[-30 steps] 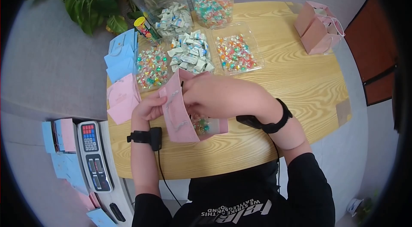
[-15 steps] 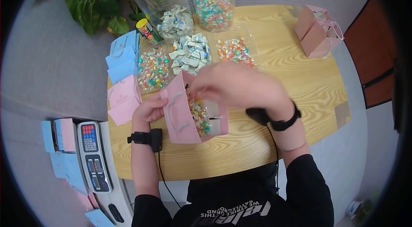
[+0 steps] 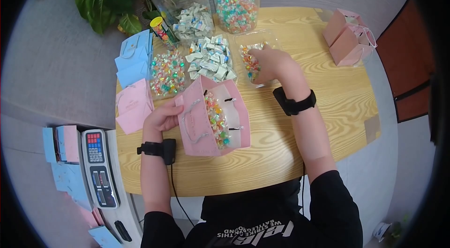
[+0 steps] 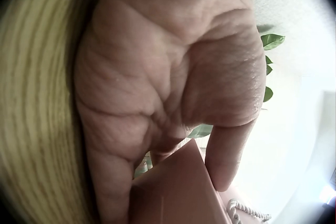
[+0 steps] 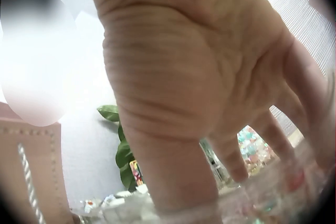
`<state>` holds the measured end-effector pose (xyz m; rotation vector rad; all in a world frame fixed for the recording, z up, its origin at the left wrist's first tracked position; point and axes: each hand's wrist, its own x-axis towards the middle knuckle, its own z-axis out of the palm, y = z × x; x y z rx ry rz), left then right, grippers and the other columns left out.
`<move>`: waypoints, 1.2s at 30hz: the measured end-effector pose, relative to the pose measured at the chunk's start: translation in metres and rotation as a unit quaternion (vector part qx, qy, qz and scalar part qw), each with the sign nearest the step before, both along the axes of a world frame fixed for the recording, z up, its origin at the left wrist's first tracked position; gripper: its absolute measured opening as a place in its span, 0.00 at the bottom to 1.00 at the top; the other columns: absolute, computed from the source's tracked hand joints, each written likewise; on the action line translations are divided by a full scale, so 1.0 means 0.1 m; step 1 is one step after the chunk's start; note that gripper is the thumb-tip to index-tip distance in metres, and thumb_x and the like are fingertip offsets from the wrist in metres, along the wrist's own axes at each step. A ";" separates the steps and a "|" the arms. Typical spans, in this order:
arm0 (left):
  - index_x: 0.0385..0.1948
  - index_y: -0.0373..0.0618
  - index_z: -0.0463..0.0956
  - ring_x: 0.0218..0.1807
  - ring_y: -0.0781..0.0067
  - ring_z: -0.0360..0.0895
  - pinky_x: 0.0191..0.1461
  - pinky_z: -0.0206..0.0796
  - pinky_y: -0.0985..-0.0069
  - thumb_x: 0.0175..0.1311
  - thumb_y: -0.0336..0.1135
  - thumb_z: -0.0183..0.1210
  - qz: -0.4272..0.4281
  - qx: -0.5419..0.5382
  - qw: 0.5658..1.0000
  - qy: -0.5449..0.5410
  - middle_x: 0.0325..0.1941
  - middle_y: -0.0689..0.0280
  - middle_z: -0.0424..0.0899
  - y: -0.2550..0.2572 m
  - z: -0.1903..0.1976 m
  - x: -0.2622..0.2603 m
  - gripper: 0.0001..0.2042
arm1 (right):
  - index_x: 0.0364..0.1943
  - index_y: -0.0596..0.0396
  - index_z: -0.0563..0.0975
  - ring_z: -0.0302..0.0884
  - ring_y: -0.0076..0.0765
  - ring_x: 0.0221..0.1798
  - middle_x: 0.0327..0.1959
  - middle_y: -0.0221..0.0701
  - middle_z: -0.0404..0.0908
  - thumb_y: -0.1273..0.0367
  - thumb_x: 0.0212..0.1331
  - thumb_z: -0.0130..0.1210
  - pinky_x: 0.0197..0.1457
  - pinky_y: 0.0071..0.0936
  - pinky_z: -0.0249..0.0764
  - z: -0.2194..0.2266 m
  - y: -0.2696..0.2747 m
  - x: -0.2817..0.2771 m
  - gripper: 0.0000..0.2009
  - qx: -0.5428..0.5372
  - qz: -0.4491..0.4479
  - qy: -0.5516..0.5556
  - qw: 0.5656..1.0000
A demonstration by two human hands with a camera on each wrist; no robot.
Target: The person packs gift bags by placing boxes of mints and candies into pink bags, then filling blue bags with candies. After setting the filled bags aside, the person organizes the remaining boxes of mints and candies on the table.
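My left hand (image 3: pixel 162 116) pinches the side of a pink paper gift bag (image 3: pixel 193 124), thumb on one face and fingers on the other, as the left wrist view shows of the bag's corner (image 4: pixel 173 187). Wrapped candies (image 3: pixel 217 121) lie inside the bag, whose mouth faces up with a grey rope handle hanging over its face. Over at the right-hand clear tray (image 3: pixel 272 37), my right hand (image 3: pixel 275 63) reaches down among colourful wrapped candies (image 3: pixel 247 60). Its fingers look spread and extended in the right wrist view, with the tips partly hidden by the tray wall (image 5: pixel 247 203).
Another candy tray (image 3: pixel 167 72) and a pile of white wrapped sweets (image 3: pixel 210 58) stand beside it. Tall clear bins (image 3: pixel 236 13) are behind. Flat blue bags (image 3: pixel 133 60) and pink bags (image 3: pixel 133 105) lie left; upright pink bags (image 3: pixel 347 39) stand far right. A scale (image 3: pixel 101 168) sits lower left.
My right hand has come out of the pink bag and moved up and right into the right-hand candy tray, uncovering the candies in the bag. My left hand keeps its hold on the bag.
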<state>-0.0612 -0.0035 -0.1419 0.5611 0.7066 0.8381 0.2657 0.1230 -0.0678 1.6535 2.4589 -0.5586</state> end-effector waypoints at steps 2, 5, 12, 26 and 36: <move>0.67 0.37 0.53 0.62 0.63 0.72 0.64 0.67 0.66 0.58 0.27 0.59 0.000 -0.004 1.000 0.000 0.64 0.57 0.69 0.00 0.01 0.00 0.34 | 0.60 0.45 0.70 0.74 0.50 0.54 0.55 0.42 0.73 0.64 0.34 0.71 0.54 0.39 0.74 -0.14 0.02 -0.05 0.39 0.016 -0.004 0.000 1.000; 0.67 0.36 0.53 0.62 0.63 0.72 0.64 0.66 0.67 0.58 0.27 0.60 0.003 -0.009 1.000 -0.002 0.64 0.57 0.69 0.00 0.00 0.00 0.35 | 0.56 0.46 0.71 0.74 0.51 0.54 0.54 0.41 0.73 0.66 0.35 0.70 0.54 0.40 0.74 -0.16 0.02 -0.05 0.35 0.027 -0.015 0.003 1.000; 0.67 0.36 0.53 0.62 0.63 0.72 0.64 0.67 0.66 0.58 0.26 0.60 0.006 -0.007 1.000 -0.006 0.64 0.57 0.70 0.01 -0.02 -0.01 0.34 | 0.37 0.52 0.77 0.78 0.49 0.45 0.41 0.41 0.79 0.80 0.44 0.58 0.46 0.39 0.76 -0.37 0.15 0.02 0.14 0.110 -0.021 0.087 0.990; 0.67 0.36 0.54 0.61 0.63 0.72 0.64 0.67 0.66 0.59 0.27 0.60 -0.001 -0.002 1.000 0.000 0.63 0.57 0.70 0.00 0.01 0.00 0.33 | 0.42 0.55 0.78 0.78 0.47 0.39 0.36 0.41 0.81 0.75 0.47 0.58 0.42 0.38 0.74 -0.06 0.14 0.09 0.14 0.080 0.011 0.177 0.981; 0.67 0.37 0.53 0.61 0.64 0.73 0.64 0.67 0.67 0.58 0.28 0.60 0.007 -0.003 1.000 0.010 0.64 0.58 0.70 0.00 0.00 0.00 0.35 | 0.40 0.52 0.81 0.81 0.42 0.47 0.43 0.35 0.83 0.66 0.42 0.68 0.45 0.37 0.77 0.18 -0.11 0.01 0.17 0.071 -0.053 -0.067 0.994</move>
